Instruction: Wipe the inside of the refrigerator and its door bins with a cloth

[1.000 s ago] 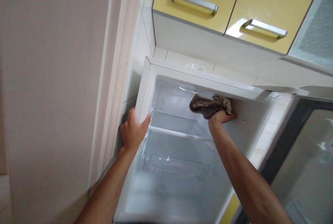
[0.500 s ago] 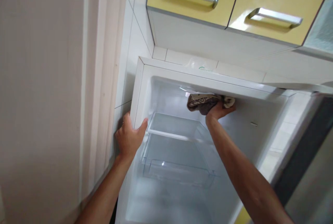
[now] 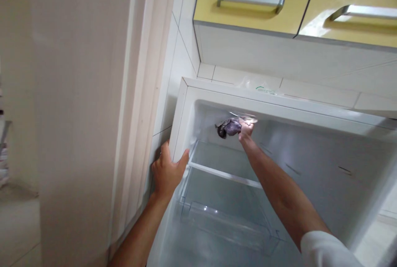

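Note:
A white fridge (image 3: pixel 279 108) stands open in front of me. Deep in its upper compartment, my right hand (image 3: pixel 247 128) is closed around a bunched dark cloth (image 3: pixel 231 127), up against the ceiling near the back wall and a bright lamp. Part of the cloth and the fingers is lost in glare. My left hand (image 3: pixel 167 170) grips the fridge's left front edge, thumb on the inner side and fingers round the outside. Below the cloth sit a glass shelf (image 3: pixel 223 155) with a white front strip and a clear drawer (image 3: pixel 226 221).
Yellow wall cabinets (image 3: pixel 254 19) with metal handles hang above the fridge. A pale door frame (image 3: pixel 139 93) and a tiled wall (image 3: pixel 166 110) stand close on the left. Some clear plastic (image 3: pixel 260 87) lies on the fridge top.
My right hand has moved the cloth leftward and deeper along the compartment's ceiling. My left hand keeps its hold on the edge. The view has shifted left.

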A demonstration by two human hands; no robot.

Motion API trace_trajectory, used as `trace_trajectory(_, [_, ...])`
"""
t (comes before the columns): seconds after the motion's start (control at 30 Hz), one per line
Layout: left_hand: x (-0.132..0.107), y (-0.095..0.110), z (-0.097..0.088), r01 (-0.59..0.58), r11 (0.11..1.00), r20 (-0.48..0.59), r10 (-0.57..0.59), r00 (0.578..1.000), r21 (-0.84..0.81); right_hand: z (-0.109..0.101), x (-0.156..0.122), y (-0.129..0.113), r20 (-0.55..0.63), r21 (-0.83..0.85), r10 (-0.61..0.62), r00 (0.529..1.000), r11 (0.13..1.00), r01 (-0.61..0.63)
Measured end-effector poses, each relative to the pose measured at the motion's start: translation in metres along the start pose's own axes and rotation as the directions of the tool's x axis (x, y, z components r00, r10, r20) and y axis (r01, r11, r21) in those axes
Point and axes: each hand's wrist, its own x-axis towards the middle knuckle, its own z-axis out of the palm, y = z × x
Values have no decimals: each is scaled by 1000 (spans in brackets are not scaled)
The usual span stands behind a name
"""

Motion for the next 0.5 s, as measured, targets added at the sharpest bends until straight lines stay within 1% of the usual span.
trace_trajectory(0.1, [-1, -1, 1, -10, 1000, -19, 10, 1000, -3, 48, -25, 9, 118, 126, 124, 985, 982, -139])
trace_trajectory(0.17, [-1, -2, 1, -24, 1000, -28, 24, 999, -8, 78, -42, 11, 205, 187, 172, 963, 959, -211])
trace_trajectory(0.23, [-1, -2, 1, -38, 999, -36, 37, 999, -16, 102, -56, 10, 284, 220, 204, 937, 937, -270])
trace_trajectory(0.27, [-1, -2, 1, -43, 999, -39, 43, 998, -19, 110, -61, 9, 314, 226, 216, 924, 929, -294])
trace_trajectory(0.3, [-1, -3, 1, -46, 999, -40, 45, 998, -21, 116, -65, 8, 339, 225, 227, 913, 923, -313])
trace_trajectory(0.37, [-1, -3, 1, -41, 999, -38, 41, 998, -17, 119, -70, 3, 376, 211, 244, 894, 917, -339])
trace_trajectory(0.43, [-1, -3, 2, -30, 1000, -33, 30, 999, -5, 114, -74, -5, 413, 183, 252, 875, 918, -351])
trace_trajectory(0.5, [-1, -3, 2, -22, 1000, -28, 22, 999, 5, 104, -80, -16, 464, 154, 245, 851, 924, -350])
